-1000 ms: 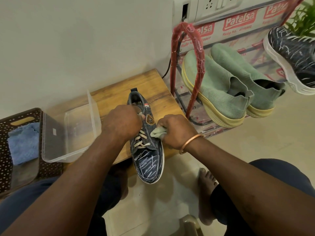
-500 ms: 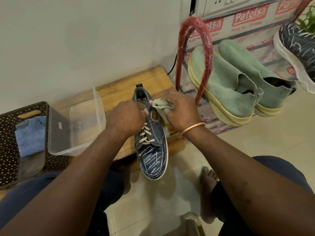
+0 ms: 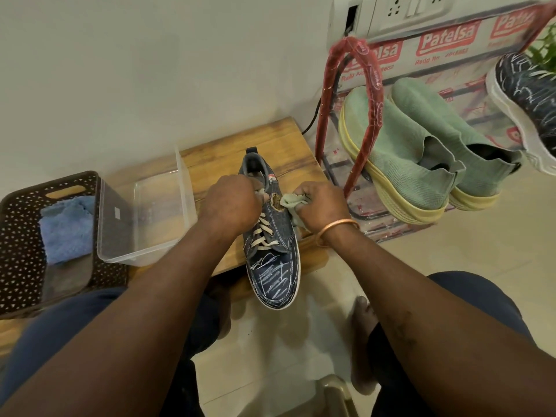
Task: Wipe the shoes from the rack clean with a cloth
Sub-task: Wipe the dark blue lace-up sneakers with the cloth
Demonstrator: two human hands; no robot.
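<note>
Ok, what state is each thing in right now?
Denim shoe: upright on bench, toe overhanging.
Left grip: holds shoe at laces.
Right grip: holds cloth against shoe's side.
Tub: open, on bench.
Blue towel: in basket.
Green shoes: on rack.

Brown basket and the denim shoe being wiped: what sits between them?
A clear plastic tub, standing on the wooden bench between the brown basket and the denim shoe, seen in the head view.
</note>
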